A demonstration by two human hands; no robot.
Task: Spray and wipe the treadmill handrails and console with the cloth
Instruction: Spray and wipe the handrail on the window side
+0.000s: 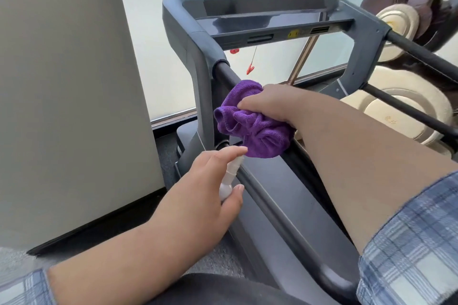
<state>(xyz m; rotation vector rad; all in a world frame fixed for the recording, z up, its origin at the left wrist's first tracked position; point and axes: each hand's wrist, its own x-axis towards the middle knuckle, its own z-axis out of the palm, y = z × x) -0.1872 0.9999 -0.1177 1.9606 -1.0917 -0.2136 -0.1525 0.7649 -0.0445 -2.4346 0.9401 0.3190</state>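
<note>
The right hand (270, 104) grips a bunched purple cloth (250, 121) around the left handrail (226, 74). The left hand (210, 181) holds a white spray bottle (229, 181), forefinger extended over its nozzle.

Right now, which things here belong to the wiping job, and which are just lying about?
Job: purple cloth in the right hand; white spray bottle in the left hand; near handrail; console.
Lying about: red safety clip; cream and brown chair.
</note>
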